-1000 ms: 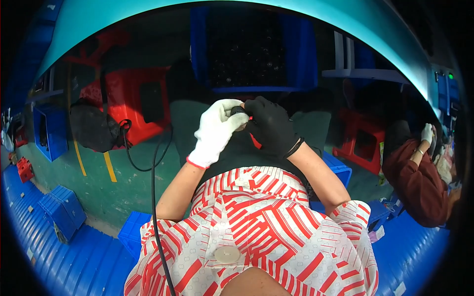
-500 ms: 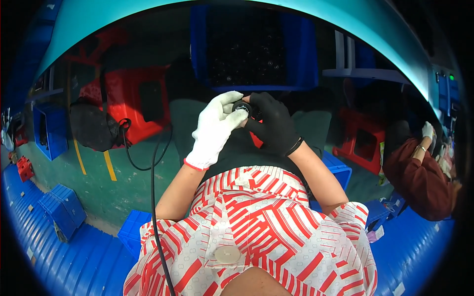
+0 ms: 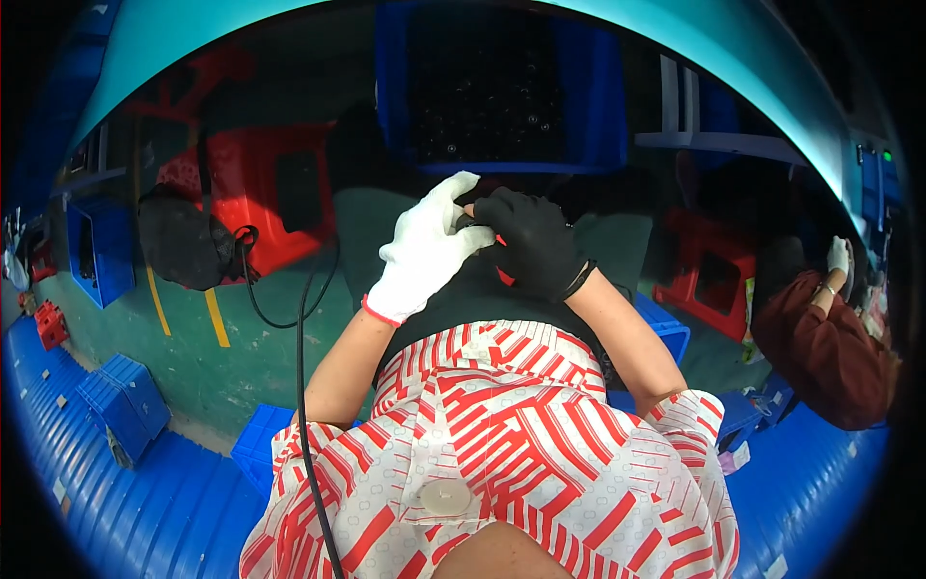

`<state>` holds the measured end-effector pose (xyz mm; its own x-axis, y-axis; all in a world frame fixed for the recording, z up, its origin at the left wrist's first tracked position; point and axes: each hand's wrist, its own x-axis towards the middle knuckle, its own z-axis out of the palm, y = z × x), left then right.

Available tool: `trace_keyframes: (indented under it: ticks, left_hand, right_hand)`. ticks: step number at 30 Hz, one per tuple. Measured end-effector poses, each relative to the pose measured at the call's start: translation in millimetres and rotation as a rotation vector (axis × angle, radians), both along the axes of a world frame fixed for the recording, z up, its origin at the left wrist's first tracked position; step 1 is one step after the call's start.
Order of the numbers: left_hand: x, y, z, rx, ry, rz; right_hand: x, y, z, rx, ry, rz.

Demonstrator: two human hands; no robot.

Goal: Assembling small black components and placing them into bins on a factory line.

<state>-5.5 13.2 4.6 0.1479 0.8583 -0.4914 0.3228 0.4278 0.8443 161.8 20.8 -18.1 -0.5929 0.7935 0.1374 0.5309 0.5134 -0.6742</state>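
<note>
The left hand (image 3: 424, 249), in a white knit glove with a red cuff edge, is raised over the person's lap, its thumb and forefinger parted around the tips of the right hand (image 3: 532, 241). The right hand wears a black glove with a bare fingertip (image 3: 470, 210) showing; its fingers are curled, and whether they grip anything cannot be told, since black glove and dark trousers (image 3: 603, 246) merge here.

Just beyond the hands, a blue plastic crate (image 3: 606, 106) holds many small dark parts (image 3: 492, 96), a few with bright glints. A teal surface (image 3: 289, 53) arches across the top of the view.

On the left, a black bag (image 3: 183, 241) rests against a red plastic stool (image 3: 253, 188), and a black cable (image 3: 313, 473) runs down across the striped shirt (image 3: 569, 454). Another red stool (image 3: 738, 259) stands to the right, near a co-worker in a dark red sleeve (image 3: 820, 338) and white glove (image 3: 837, 254).
</note>
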Motion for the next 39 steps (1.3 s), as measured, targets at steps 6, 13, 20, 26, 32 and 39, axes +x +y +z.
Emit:
trace_keyframes:
  ticks: [6, 13, 20, 26, 32, 39]
  left_hand:
    - [-3, 4, 3, -0.105, -0.133, 0.047]
    - [-8, 0, -3, -0.189, -0.503, 0.142]
    - [-13, -2, -18, -0.247, -0.648, 0.312]
    - [-12, -8, -20, -0.258, -0.848, 0.379]
    - [-4, -12, -22, -0.283, -0.797, 0.382]
    - [0, -15, -18, -0.211, -0.565, 0.385]
  right_hand:
    - [-3, -2, 1, -0.166, 0.048, -0.088]
    - [4, 9, 11, -0.383, 0.149, -0.056]
    - [6, 15, 11, -0.457, 0.204, -0.093]
    - [5, 6, -7, -0.452, 0.342, -0.171]
    - [0, 2, 3, -0.375, 0.311, -0.118]
    - [-4, 1, 5, -0.247, 0.164, -0.091]
